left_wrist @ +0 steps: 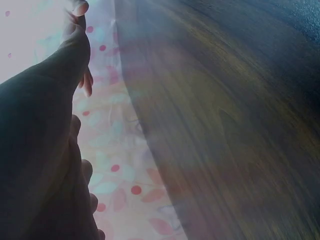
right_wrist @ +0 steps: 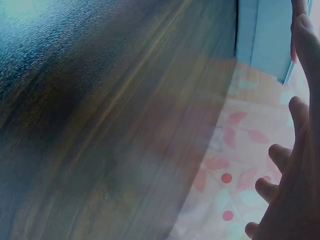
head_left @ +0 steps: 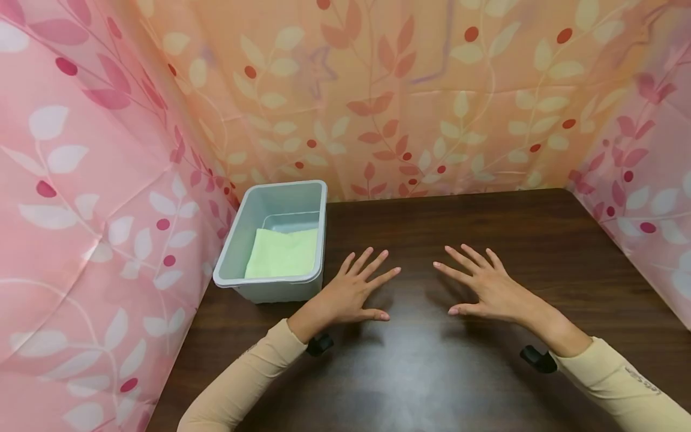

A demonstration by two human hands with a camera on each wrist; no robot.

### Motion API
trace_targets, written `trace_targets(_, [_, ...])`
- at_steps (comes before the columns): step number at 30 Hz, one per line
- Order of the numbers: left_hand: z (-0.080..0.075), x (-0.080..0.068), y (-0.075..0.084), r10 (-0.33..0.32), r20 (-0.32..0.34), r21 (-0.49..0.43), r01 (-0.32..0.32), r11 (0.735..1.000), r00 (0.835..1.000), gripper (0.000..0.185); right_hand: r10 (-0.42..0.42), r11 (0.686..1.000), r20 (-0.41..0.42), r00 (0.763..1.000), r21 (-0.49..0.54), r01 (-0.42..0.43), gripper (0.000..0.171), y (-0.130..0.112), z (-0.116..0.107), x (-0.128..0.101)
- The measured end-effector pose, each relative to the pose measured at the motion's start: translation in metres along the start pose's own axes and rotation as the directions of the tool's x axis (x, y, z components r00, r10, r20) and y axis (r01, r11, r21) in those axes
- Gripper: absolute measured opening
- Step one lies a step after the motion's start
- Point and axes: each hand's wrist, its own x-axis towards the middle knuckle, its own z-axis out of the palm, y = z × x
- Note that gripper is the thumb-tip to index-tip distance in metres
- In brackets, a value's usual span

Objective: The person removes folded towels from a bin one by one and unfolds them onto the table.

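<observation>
Both hands hover over the dark wooden table (head_left: 415, 360) with fingers spread and nothing held. My left hand (head_left: 351, 297) is just right of a grey plastic basin (head_left: 270, 291), its wrist overlapping the basin's near right corner in the head view. Inside the basin lies a pale green cloth (head_left: 283, 253), flat on the bottom. Farther right, my right hand (head_left: 491, 294) has its fingers pointing forward and inward. The left wrist view has the left hand (left_wrist: 55, 150) dark along its left side. In the right wrist view the right hand (right_wrist: 295, 185) fills the right edge, with part of the basin (right_wrist: 265, 35) beyond.
A patterned orange curtain (head_left: 378, 90) hangs behind the table's back edge. Pink leaf-patterned curtains stand at the left (head_left: 81, 240) and the right (head_left: 648, 180). Black wrist-camera mounts (head_left: 321, 345) sit under the wrists, below the cream sleeves (head_left: 254, 372).
</observation>
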Motion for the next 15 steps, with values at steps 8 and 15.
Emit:
trace_targets(8, [0.000, -0.002, -0.003, -0.011, -0.004, -0.016, 0.011, 1.000, 1.000, 0.094, -0.014, 1.000, -0.011, 1.000, -0.006, 0.014, 0.091, -0.001, -0.001, 0.007])
trace_targets(15, [-0.004, -0.006, -0.001, 0.010, -0.019, -0.027, -0.010, 1.000, 1.000, 0.095, -0.029, 1.000, -0.011, 1.000, -0.012, 0.029, 0.090, -0.004, -0.005, 0.014])
